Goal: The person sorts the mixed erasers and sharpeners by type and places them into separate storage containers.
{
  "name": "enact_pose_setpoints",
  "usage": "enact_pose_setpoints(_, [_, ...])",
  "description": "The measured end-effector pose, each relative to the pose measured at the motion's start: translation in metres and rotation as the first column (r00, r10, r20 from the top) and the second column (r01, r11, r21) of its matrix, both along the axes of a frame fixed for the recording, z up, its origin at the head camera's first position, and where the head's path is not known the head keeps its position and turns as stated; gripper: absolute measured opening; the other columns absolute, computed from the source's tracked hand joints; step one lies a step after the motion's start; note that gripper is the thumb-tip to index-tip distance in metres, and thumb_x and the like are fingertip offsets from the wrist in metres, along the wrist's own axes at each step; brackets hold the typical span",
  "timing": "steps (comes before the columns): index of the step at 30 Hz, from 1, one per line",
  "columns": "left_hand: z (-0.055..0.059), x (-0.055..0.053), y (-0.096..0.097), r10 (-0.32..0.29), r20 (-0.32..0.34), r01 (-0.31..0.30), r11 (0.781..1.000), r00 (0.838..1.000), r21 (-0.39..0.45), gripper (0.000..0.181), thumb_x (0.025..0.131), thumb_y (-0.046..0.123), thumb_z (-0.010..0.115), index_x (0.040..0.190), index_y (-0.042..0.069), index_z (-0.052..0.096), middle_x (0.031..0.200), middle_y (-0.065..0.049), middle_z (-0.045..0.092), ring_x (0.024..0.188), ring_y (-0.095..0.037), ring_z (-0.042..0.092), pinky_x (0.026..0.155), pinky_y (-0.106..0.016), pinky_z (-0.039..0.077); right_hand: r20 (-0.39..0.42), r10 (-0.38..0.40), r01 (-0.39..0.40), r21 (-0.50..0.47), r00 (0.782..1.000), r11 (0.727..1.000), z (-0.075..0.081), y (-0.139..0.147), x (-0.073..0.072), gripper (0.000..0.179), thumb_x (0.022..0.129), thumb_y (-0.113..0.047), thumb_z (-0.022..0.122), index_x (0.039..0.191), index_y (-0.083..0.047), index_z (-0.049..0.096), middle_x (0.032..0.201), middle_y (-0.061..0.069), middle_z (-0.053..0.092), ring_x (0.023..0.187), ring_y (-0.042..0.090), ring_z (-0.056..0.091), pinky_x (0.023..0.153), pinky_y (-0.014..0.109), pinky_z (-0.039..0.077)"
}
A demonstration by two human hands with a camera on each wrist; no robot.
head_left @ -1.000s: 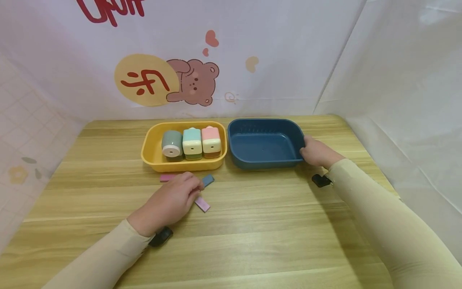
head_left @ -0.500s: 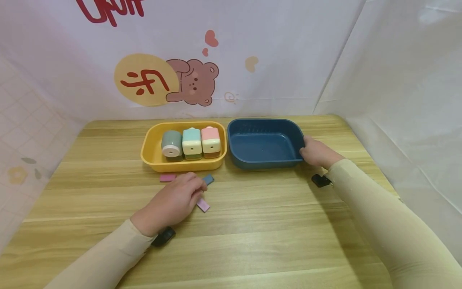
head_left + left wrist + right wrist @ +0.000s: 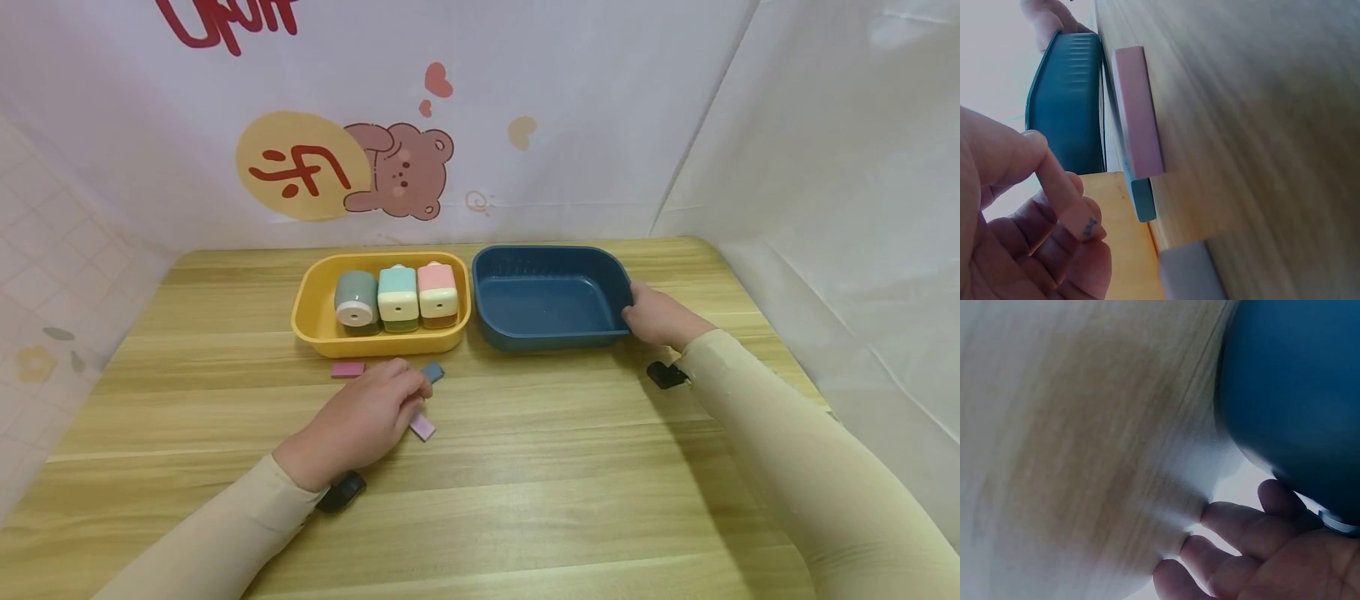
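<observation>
My left hand (image 3: 356, 421) hovers over small bar-shaped blocks that look like erasers, its fingers loosely bent and nothing seen in them. A light pink block (image 3: 423, 427) lies by the fingertips, partly covered, with a blue block (image 3: 432, 372) beyond. To the left is a magenta block (image 3: 348, 370). In the left wrist view a greyish block (image 3: 1191, 272) lies at the bottom edge. My right hand (image 3: 658, 317) holds the right end of a dark blue basket (image 3: 551, 342) at its rim; in the right wrist view several of its fingers (image 3: 1235, 528) spread beside the wall.
A yellow basket (image 3: 375, 348) stands left of the blue one. In it are three pencil sharpeners: grey (image 3: 357, 293), teal (image 3: 397, 282) and pink (image 3: 437, 279). A printed white cloth (image 3: 592, 100) rises behind the wooden table (image 3: 540, 483).
My left hand has shifted slightly to the right, uncovering more of the magenta block. My right hand and both baskets have stayed in place.
</observation>
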State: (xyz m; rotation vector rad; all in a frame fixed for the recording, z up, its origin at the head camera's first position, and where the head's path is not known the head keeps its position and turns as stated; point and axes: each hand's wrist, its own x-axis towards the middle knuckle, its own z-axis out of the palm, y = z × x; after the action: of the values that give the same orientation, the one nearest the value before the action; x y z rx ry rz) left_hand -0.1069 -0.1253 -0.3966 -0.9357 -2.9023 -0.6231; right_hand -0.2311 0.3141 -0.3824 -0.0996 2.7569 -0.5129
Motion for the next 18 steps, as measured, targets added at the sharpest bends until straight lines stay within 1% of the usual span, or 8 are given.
enact_pose_setpoints(7, [-0.0012,-0.0005,0.0004,-0.007,-0.008,0.007,1.0,1.0,-0.002,0.006,0.103,0.016,0.065,0.107,0.015,0.07,0.103,0.004,0.062,0.097,-0.014,0.056,0.09,-0.038,0.053,-0.014,0.003,-0.003,-0.011,1.0,1.0,0.0022,-0.003,0.0024,0.052,0.102,-0.015,0.035,0.144,0.015,0.034,0.132,0.036,0.053,0.115,0.043,0.052,0.106,0.061,0.043])
enact_pose_setpoints(18, [-0.0032,-0.0014,0.0001,-0.007,-0.014,0.007,1.0,1.0,-0.014,0.005,0.103,0.016,0.065,0.106,0.016,0.069,0.101,0.005,0.061,0.095,-0.014,0.056,0.088,-0.037,0.052,-0.008,-0.002,0.002,-0.026,1.0,1.0,0.0031,-0.0032,0.0036,0.054,0.103,-0.015,0.035,0.148,0.014,0.031,0.14,0.037,0.051,0.12,0.043,0.051,0.11,0.062,0.041])
